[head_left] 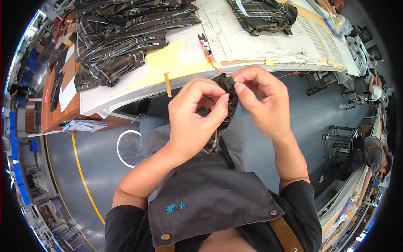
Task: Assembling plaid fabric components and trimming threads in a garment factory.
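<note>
A dark plaid garment piece is bunched up between my hands, just off the table's near edge. The thumb and fingers of my left hand are closed on its left side. At the upper end of the cloth, my right hand pinches the edge between thumb and forefinger. The lower part of the piece hangs over my lap, partly hidden behind my left hand. Beyond my hands, a pair of small thread snips with an orange cord lies on the table.
Plaid garments with zippers are heaped at the table's far left. Another folded plaid garment lies at the back right. A white-rimmed bin stands on the floor to my left. At the far right, a person sits near stools.
</note>
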The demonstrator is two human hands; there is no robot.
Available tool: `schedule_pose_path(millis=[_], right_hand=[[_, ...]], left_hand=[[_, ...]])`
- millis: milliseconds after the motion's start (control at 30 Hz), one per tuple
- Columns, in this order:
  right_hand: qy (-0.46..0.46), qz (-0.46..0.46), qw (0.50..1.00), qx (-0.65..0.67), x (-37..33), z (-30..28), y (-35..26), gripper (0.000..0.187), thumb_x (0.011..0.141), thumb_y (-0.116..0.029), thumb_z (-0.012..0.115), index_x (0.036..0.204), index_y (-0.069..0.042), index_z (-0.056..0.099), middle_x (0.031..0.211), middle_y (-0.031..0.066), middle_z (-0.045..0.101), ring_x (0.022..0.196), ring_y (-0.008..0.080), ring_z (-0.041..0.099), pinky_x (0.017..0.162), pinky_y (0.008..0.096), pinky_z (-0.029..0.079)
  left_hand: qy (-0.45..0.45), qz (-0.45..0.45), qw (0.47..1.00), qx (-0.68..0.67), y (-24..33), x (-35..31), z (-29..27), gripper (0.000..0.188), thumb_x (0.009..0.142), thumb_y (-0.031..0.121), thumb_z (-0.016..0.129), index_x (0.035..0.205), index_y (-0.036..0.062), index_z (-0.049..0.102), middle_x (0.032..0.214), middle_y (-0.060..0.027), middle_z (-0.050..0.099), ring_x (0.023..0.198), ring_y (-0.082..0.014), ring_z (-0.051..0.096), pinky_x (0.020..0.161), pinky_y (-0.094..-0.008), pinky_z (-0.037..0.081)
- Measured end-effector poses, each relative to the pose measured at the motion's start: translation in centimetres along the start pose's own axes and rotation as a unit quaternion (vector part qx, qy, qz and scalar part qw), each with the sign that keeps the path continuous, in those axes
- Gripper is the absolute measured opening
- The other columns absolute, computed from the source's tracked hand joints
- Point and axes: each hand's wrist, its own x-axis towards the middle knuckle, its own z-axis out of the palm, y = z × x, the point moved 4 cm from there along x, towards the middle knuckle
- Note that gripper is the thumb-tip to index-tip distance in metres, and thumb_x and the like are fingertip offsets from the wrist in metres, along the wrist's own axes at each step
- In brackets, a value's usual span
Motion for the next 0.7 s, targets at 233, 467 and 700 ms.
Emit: schedule_pose_path(millis=[233, 467, 700], right_hand=[[-0.140, -0.026, 0.990, -0.022, 0.6, -3.5, -3.9, 0.004, 0.083, -0.001, 0.053, 0.086, 0.002, 0.053, 0.089, 0.0091, 0.058, 0.081, 0.0120, 0.053, 0.075, 0.0246, 0.043], [-0.122, -0.054, 0.989, -0.064, -0.4, -3.6, -3.2, 0.006, 0.078, -0.001, 0.057, 0.083, 0.001, 0.057, 0.086, 0.0056, 0.062, 0.074, 0.0083, 0.054, 0.068, 0.0222, 0.045], [-0.114, -0.082, 0.986, -0.090, -1.7, 0.3, -1.2, 0.009, 0.074, 0.006, 0.058, 0.082, 0.002, 0.057, 0.083, 0.0082, 0.061, 0.072, 0.0136, 0.057, 0.066, 0.0241, 0.047]], left_hand=[[-0.074, 0.085, 0.986, 0.124, 2.6, 1.0, 0.1, 0.023, 0.069, -0.005, 0.068, 0.088, 0.0011, 0.055, 0.087, -0.0037, 0.054, 0.078, -0.0097, 0.050, 0.068, -0.0220, 0.043], [-0.039, -0.013, 0.994, 0.099, 2.3, -0.6, 0.0, 0.013, 0.075, 0.000, 0.068, 0.076, -0.0003, 0.055, 0.078, -0.0002, 0.059, 0.074, -0.0043, 0.053, 0.065, -0.0203, 0.042], [-0.117, -0.326, 0.930, -0.121, -2.3, -4.4, -2.0, 0.017, 0.083, 0.011, 0.063, 0.092, -0.0035, 0.060, 0.081, 0.0008, 0.059, 0.073, -0.0065, 0.055, 0.068, -0.0204, 0.043]])
